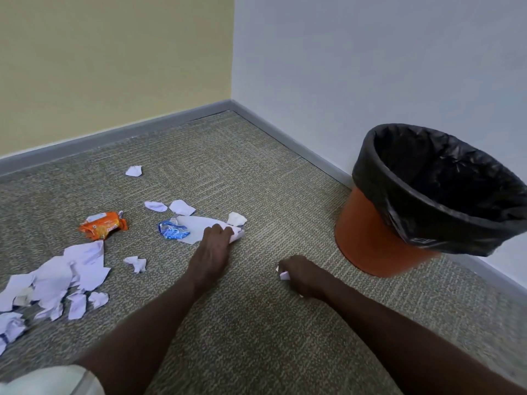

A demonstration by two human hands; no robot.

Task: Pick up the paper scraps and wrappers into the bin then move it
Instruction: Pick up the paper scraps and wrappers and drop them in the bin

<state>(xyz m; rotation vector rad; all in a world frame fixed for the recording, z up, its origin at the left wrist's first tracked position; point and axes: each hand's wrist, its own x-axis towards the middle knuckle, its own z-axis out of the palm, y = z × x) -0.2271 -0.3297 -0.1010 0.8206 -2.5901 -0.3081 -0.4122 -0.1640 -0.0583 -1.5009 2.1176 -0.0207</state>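
An orange bin [368,238] with a black liner [445,178] stands at the right by the white wall. My left hand [212,246] reaches forward and grips the crumpled end of a large white paper sheet [194,226] on the carpet. My right hand [302,273] is curled round a small white paper scrap [284,275] low over the carpet, left of the bin. A blue wrapper [171,230] lies on the sheet's left edge. An orange wrapper [103,225] lies further left. Several white scraps [71,275] are piled at the lower left.
Smaller scraps lie loose on the carpet: one far back [134,170], two behind the sheet [168,207], one beside it [236,218], one near my left forearm [137,263]. Yellow and white walls meet in the corner [232,105].
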